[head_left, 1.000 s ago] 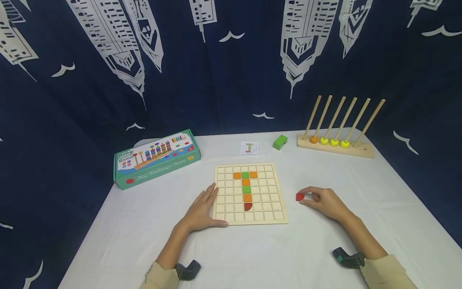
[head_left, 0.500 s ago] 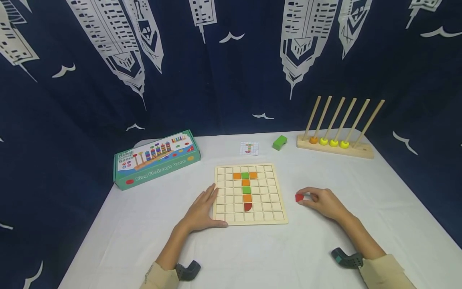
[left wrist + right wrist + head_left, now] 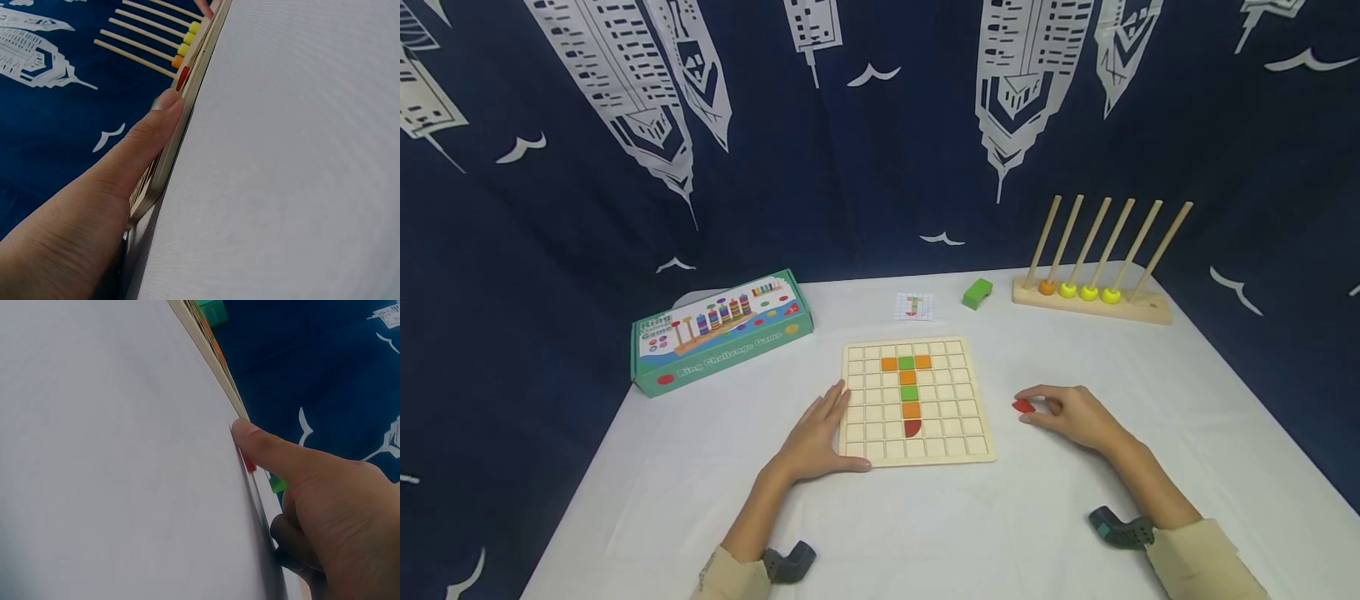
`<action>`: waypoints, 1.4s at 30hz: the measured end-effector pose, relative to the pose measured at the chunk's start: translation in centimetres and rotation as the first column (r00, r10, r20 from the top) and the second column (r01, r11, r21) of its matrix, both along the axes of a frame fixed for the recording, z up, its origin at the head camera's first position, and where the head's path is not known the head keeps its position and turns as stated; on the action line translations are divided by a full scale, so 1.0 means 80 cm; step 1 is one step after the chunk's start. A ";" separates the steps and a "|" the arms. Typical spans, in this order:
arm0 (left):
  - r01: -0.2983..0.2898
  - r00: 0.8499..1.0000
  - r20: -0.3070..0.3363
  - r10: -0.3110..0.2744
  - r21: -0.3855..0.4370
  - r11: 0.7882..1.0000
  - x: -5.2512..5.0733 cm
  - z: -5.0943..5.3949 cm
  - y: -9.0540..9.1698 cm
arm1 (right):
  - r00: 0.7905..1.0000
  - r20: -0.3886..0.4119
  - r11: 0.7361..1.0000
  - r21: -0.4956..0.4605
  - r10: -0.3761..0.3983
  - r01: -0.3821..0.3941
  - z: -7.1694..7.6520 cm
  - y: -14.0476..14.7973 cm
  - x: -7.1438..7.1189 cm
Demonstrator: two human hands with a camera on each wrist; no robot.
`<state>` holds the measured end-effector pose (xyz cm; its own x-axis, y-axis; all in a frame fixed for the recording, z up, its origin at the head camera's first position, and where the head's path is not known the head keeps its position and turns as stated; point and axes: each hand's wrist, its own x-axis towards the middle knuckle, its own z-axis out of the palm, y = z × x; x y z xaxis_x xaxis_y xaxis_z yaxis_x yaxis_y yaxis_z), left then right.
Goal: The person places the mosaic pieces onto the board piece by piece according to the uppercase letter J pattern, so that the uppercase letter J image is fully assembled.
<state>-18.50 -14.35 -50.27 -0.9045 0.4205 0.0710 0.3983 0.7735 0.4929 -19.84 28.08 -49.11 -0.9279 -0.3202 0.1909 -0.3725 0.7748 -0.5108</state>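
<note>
A wooden grid board (image 3: 953,427) lies flat on the white table. Orange and green square tiles sit in its cells in a T-like line, ending in a dark red tile (image 3: 912,428) with one rounded corner. My left hand (image 3: 816,440) rests at the board's near left corner, fingers along the left edge and thumb on the front edge. To the right of the board, low over the table, my right hand (image 3: 1078,417) pinches a small red tile (image 3: 1023,406) between thumb and fingers. In the right wrist view the thumb mostly covers that red tile (image 3: 249,464).
Behind the board lie a small pattern card (image 3: 914,307) and a green bridge-shaped block (image 3: 977,293). A green game box (image 3: 724,350) stands back left. A wooden peg stand (image 3: 1138,310) with orange and yellow beads is back right, before a dark blue curtain (image 3: 880,183).
Between my right fingers the red tile has turned and now shows a more pointed outline. My left hand stays at the board. The head view has shifted slightly.
</note>
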 end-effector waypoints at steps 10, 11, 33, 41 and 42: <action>-0.008 1.000 -0.002 0.008 -0.012 1.000 -0.001 0.000 -0.001 | 0.999 -0.033 1.000 0.003 -0.029 0.030 -0.002 0.017 0.009; -0.010 1.000 -0.003 0.010 -0.013 1.000 -0.001 0.000 -0.001 | 0.999 -0.033 1.000 -0.001 -0.030 0.030 -0.003 0.017 0.009; -0.011 1.000 -0.001 0.011 -0.018 1.000 0.000 0.000 -0.002 | 0.999 -0.026 0.999 -0.003 -0.040 0.040 -0.002 0.009 0.006; -0.005 1.000 0.007 0.005 -0.012 1.000 0.000 0.001 -0.001 | 1.000 0.003 1.000 -0.008 -0.016 0.016 0.002 -0.001 0.003; -0.006 1.000 0.010 0.006 -0.016 1.000 0.000 0.001 -0.001 | 1.000 0.001 1.000 -0.009 -0.011 0.011 0.002 -0.001 0.002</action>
